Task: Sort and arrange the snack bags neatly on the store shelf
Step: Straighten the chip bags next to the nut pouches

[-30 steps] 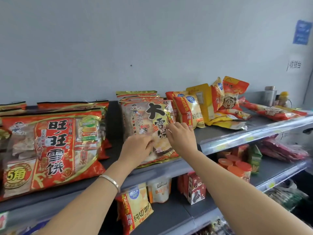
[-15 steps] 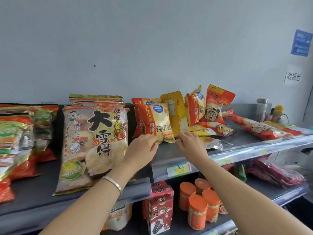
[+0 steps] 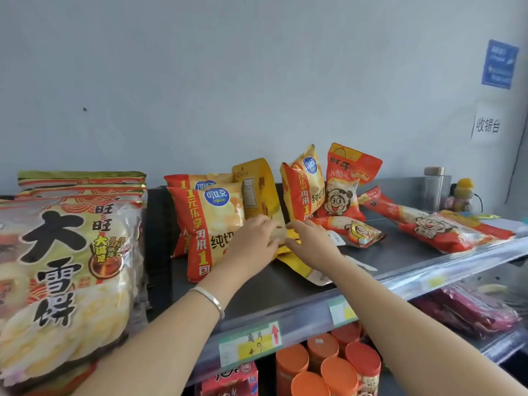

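Both my hands meet over a flat yellow snack bag [image 3: 297, 261] lying on the dark top shelf [image 3: 285, 284]. My left hand [image 3: 251, 242], with a silver bracelet on the wrist, pinches its top edge. My right hand [image 3: 311, 241] rests on the same bag from the right. Just left of my hands stand two orange-and-yellow chip bags [image 3: 208, 224], and a yellow pouch [image 3: 257, 187] leans behind them. Another chip bag [image 3: 304, 184] and a red cartoon-face bag [image 3: 344, 184] stand behind my right hand. A stack of big rice-cracker bags [image 3: 65, 267] fills the left.
Two red cartoon bags [image 3: 354, 231] [image 3: 437, 227] lie flat on the shelf to the right. A metal container [image 3: 433, 187] and a small yellow toy [image 3: 463, 194] stand at the far right. Orange canisters [image 3: 337, 364] sit on the lower shelf, below the price-tag rail [image 3: 251, 341].
My view has swung right, off the big rice-cracker bags. Both hands left the large bag, moved right past the chip bags and came together on the flat yellow bag.
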`<action>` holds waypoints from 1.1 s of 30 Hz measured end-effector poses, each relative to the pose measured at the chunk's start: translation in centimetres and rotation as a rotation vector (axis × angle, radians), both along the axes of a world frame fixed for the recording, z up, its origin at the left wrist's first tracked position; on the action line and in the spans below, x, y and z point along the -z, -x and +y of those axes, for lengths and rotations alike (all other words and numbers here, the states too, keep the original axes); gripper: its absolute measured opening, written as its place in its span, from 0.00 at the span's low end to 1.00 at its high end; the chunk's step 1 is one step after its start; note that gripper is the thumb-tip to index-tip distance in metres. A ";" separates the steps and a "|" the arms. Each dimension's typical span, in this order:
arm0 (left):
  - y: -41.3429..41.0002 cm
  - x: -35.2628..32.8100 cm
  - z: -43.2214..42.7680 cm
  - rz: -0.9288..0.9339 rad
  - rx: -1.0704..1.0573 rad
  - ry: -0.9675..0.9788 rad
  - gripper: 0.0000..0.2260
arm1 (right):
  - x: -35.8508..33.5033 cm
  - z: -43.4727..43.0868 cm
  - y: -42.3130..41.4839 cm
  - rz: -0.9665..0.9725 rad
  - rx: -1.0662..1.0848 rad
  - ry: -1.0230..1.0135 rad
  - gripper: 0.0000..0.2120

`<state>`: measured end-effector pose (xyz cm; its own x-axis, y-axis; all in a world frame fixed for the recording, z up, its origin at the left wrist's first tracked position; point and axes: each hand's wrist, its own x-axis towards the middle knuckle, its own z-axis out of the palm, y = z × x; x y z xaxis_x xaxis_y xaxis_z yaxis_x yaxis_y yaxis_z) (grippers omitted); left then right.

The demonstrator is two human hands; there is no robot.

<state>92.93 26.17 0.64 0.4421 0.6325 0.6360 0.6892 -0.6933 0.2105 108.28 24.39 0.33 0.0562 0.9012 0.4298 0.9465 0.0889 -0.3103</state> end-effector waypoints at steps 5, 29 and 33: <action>-4.1 -2.0 3.3 -0.047 0.077 0.050 0.18 | -2.0 3.0 -3.5 0.022 0.059 0.010 0.22; -18.9 -5.8 14.6 -1.331 -0.112 0.488 0.34 | 0.0 14.0 -13.1 0.338 -0.213 -0.139 0.32; -20.0 -5.7 14.3 -1.290 -0.158 0.335 0.27 | 0.6 14.3 -13.5 0.424 -0.279 -0.151 0.34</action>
<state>112.89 40.50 6.31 -0.4432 0.8271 0.3455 -0.0614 -0.4126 0.9088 121.82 38.71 -0.32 0.0207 0.8365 0.5476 0.6745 0.3926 -0.6252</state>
